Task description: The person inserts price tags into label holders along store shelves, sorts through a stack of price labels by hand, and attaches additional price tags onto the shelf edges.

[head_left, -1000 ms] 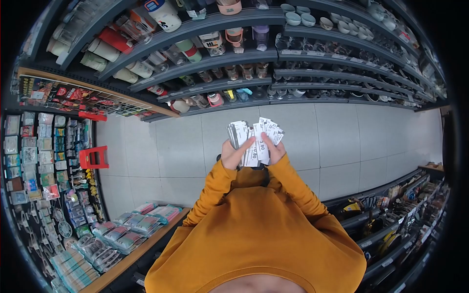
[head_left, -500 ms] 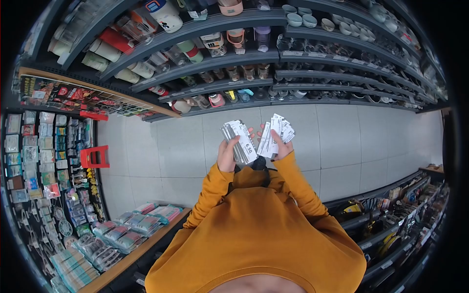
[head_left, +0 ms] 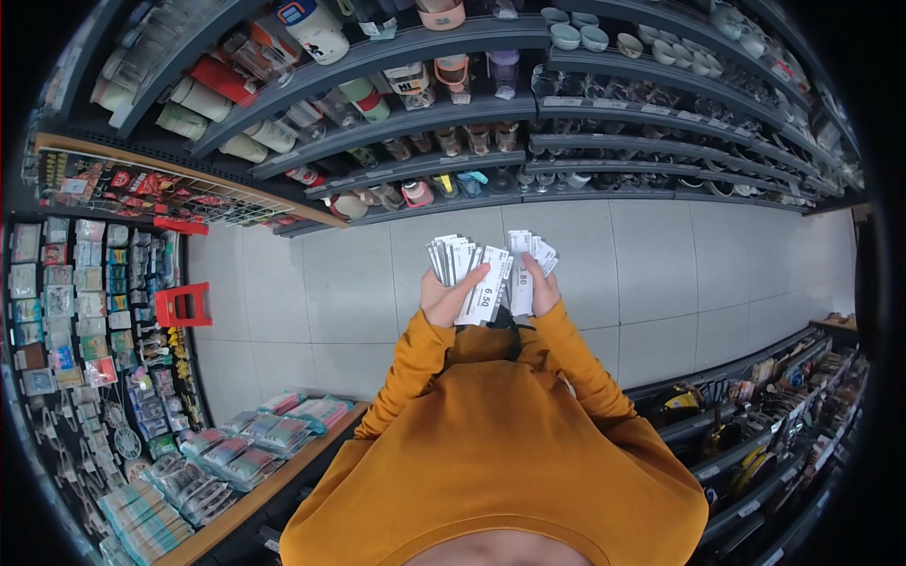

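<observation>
Two fans of price labels (head_left: 486, 294) are spreading near the head view's centre, left hand (head_left: 444, 300) and right hand (head_left: 545, 291) each pinching one between fingers; floor (head_left: 656, 269) is stretching toward three o'clock, shelf edge (head_left: 599, 195) bounding it at twelve.

This is a shop: long shelves (head_left: 491, 34) carry many bottles (head_left: 316, 36) and bowls (head_left: 594, 39), packets (head_left: 58, 300) hang in rows, packs (head_left: 250, 467) lie in piles, and the tags (head_left: 486, 288) show prices, such as 6.50.
</observation>
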Demonstrator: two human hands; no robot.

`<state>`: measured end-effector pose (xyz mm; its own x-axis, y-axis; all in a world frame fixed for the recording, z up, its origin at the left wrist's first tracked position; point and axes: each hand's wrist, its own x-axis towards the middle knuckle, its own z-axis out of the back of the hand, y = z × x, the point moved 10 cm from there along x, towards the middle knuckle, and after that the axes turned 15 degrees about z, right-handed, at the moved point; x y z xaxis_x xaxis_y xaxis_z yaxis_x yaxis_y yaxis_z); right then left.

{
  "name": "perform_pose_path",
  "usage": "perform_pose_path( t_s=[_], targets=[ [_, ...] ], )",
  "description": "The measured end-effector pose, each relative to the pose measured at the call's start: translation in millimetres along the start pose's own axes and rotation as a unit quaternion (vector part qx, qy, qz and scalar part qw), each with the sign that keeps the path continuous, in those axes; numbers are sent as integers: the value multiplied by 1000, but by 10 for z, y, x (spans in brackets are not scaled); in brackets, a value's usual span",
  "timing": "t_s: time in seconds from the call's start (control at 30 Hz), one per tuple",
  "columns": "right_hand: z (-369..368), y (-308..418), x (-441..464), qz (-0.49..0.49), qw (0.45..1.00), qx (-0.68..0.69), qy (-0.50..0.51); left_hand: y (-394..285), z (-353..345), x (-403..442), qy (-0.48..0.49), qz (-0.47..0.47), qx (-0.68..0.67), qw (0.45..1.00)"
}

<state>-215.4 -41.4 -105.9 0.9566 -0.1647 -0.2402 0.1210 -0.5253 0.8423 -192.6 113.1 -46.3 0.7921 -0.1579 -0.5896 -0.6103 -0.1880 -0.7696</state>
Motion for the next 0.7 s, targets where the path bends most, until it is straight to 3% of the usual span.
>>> perform_pose_path(
  t_s=[0.07,0.1,0.2,0.23,0.33,0.57,0.7],
  targets=[
    [-92,58,-78,11,996,-81,28,9,-1,5,-7,-12,18,1000],
    [-256,247,-127,79,986,-135,64,47,-34,20,18,-2,15,1000],
    [-308,307,-109,111,983,-135,64,156,5,37,20,42,-52,998],
    [-261,313,-86,102,985,-133,47,249,25,28,9,107,-96,990],
    [-189,368,-79,97,987,-130,21,145,92,13,-9,30,-23,999],
    [-248,409,-87,98,980,-163,54,85,134,-29,-20,13,-47,999],
    [-258,397,-115,97,981,-159,53,188,143,27,7,55,-61,997]
  ],
)
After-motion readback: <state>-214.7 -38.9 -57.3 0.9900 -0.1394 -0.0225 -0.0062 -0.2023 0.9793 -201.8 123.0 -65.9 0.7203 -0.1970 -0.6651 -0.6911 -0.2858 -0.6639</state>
